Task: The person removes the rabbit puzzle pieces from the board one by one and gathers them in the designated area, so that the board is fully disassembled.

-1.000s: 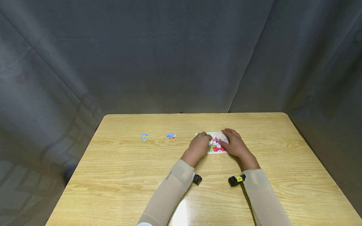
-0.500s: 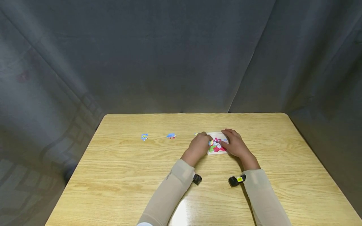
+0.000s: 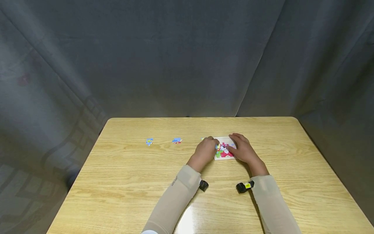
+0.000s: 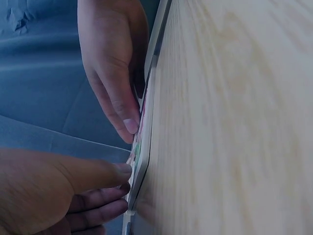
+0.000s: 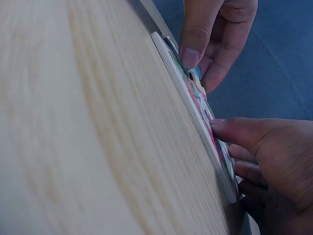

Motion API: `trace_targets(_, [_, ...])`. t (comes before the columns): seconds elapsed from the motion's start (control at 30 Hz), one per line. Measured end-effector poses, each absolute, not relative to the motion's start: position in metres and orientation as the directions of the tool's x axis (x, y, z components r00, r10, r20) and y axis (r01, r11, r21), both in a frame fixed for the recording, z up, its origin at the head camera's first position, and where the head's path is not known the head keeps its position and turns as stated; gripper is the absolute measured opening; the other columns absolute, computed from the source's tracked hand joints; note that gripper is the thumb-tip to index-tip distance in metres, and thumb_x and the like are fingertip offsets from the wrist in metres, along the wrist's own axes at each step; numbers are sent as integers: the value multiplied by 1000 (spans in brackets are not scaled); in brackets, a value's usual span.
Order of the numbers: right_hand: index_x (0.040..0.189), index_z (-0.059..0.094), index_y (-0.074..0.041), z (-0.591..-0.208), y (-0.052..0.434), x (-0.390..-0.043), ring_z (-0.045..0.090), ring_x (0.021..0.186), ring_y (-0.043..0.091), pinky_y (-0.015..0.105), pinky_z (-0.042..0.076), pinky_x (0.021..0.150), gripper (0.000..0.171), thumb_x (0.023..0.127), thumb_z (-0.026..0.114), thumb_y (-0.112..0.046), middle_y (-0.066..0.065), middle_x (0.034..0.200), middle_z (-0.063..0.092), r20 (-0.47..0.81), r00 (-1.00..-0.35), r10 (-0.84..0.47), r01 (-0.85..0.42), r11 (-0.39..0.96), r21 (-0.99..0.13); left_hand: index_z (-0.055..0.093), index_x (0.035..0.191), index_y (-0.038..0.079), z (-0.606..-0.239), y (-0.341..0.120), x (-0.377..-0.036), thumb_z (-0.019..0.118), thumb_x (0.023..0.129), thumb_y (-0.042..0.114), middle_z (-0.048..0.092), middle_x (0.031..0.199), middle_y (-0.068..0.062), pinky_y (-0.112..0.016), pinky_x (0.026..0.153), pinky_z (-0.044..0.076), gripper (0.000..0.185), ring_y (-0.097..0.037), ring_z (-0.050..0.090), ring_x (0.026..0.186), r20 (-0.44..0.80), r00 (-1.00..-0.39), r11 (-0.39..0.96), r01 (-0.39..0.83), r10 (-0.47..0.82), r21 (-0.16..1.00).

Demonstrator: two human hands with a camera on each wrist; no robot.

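Observation:
A small jigsaw puzzle board (image 3: 224, 158) with a pale frame and a pink animal picture lies flat on the table, between both hands. My left hand (image 3: 205, 150) is at its left side, thumb and fingers pinching a blue-and-yellow puzzle piece (image 5: 199, 84) at the picture's left part; the fingers partly hide it. Whether the piece sits fully flat I cannot tell. My right hand (image 3: 244, 151) grips the board's right side, thumb on the picture and fingers along the far right edge. In the left wrist view, the board (image 4: 143, 164) shows edge-on.
Two loose puzzle pieces, one blue and yellow (image 3: 149, 141) and one blue and red (image 3: 177, 140), lie to the left on the wooden table (image 3: 131, 182). Another piece (image 3: 203, 138) peeks out behind the left hand. A grey curtain (image 3: 175, 65) hangs behind the table.
The board's near edge has shifted very slightly toward me since the first frame. Both hands stay in nearly the same place, and the loose pieces lie where they were.

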State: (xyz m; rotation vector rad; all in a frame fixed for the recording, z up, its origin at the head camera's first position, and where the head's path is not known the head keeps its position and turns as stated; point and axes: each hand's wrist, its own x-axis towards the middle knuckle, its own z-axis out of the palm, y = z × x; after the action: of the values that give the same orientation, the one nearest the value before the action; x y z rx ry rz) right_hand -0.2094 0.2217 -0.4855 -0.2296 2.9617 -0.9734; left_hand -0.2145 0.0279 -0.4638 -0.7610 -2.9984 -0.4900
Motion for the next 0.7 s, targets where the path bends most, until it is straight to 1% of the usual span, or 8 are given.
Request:
trace_targets(0.17, [145, 40, 1, -487, 220, -211, 22, 139, 46, 61, 22, 111, 61, 94, 64, -24, 24, 150, 30, 29, -989, -146, -135, 795, -591, 70, 120, 13, -465, 26, -216, 66, 94, 14, 64, 112, -6, -27, 84, 53, 26, -19, 62, 103, 87, -889, 838, 454, 450, 304])
trace_targets(0.37, [145, 41, 1, -489, 221, -213, 22, 138, 46, 60, 23, 110, 61, 95, 63, -25, 24, 150, 31, 41, -985, -168, -160, 796, -584, 66, 125, 14, -463, 19, -216, 64, 96, 19, 64, 118, -4, -28, 89, 52, 30, -17, 61, 108, 79, -895, 838, 439, 439, 324])
trace_targets(0.5, [145, 40, 2, -489, 222, -215, 22, 138, 46, 61, 23, 110, 61, 95, 62, -26, 24, 150, 30, 45, -984, -170, -164, 798, -580, 65, 128, 14, -460, 11, -217, 65, 95, 20, 63, 123, -3, -28, 90, 51, 33, -17, 61, 111, 88, -896, 825, 436, 436, 360])
trace_targets(0.7, [145, 40, 2, -488, 222, -213, 21, 139, 47, 61, 21, 111, 62, 94, 63, -25, 25, 150, 29, 24, -988, -152, -136, 796, -589, 62, 131, 15, -452, -14, -215, 65, 95, 18, 60, 130, -6, -33, 92, 52, 36, -20, 60, 114, 100, -896, 794, 431, 433, 429])
